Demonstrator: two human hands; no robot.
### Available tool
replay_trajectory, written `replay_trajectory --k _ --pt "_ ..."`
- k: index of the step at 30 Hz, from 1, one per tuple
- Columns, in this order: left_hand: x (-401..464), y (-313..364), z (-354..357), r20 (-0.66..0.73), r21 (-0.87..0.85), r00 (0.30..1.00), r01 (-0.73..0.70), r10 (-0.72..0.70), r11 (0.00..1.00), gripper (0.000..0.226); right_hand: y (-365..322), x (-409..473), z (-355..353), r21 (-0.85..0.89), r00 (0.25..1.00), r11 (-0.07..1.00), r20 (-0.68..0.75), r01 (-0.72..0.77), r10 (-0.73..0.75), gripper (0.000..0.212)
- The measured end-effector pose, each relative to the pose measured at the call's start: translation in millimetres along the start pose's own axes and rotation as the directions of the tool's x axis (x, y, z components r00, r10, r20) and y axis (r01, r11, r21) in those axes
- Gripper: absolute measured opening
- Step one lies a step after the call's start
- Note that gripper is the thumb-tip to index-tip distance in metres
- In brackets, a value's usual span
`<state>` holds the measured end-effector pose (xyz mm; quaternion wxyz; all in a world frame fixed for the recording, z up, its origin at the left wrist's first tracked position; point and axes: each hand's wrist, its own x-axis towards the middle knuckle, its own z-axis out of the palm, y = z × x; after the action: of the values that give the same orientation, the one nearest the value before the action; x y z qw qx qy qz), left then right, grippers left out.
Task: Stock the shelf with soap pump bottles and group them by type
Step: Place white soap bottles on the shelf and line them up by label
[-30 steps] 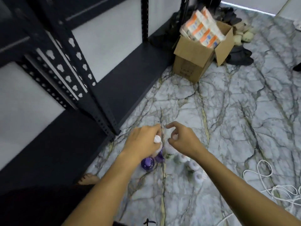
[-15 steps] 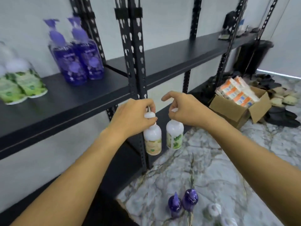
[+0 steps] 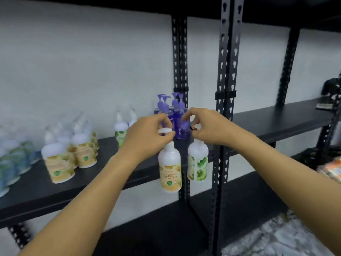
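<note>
My left hand (image 3: 147,134) grips the pump top of a white bottle with a yellow label (image 3: 170,168), which hangs in front of the black shelf (image 3: 36,189). My right hand (image 3: 208,127) pinches the pump of a white bottle with a green label (image 3: 197,160) beside it. Both bottles hang at the shelf's front edge, close to the middle upright post (image 3: 220,163). On the shelf stand purple pump bottles (image 3: 177,115), green-label bottles (image 3: 120,132), yellow-label bottles (image 3: 83,150) and blurred blue-green ones (image 3: 11,163) at far left.
The shelf continues right of the post as a bare black board (image 3: 280,117) with a dark object (image 3: 330,95) at its far end. A lower black shelf (image 3: 166,228) lies beneath. Marble floor (image 3: 280,237) shows at bottom right, orange packs (image 3: 332,169) at the right edge.
Both hands have lifted the two white bottles from the floor up to shelf height. My view has risen from the floor to the stocked shelf.
</note>
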<state>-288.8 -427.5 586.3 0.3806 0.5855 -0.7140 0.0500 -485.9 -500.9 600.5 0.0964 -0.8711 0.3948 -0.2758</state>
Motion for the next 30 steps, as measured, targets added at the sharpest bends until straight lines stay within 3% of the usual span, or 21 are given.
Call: replay_trajectory --k 10,16,30 --pt "-19.3 -64.7 -88.8 -0.181 0.073 0.977 0.131 -0.116 0.989 0.012 -83.5 85.1 38.0 0.117 0.99 0.984 0.006 0.138 -0.14 0.044" --pt "-22.1 -95.5 -120.4 -0.246 0.072 0.956 0.182 -0.159 0.981 0.015 -110.6 134.1 67.9 0.174 0.989 0.974 0.021 0.142 -0.148 0.038" --pt "-6.5 -138.1 -138.2 -0.262 0.081 0.946 0.219 -0.191 0.972 0.017 -119.1 205.3 114.7 0.194 0.993 0.976 0.05 0.1 -0.111 0.036"
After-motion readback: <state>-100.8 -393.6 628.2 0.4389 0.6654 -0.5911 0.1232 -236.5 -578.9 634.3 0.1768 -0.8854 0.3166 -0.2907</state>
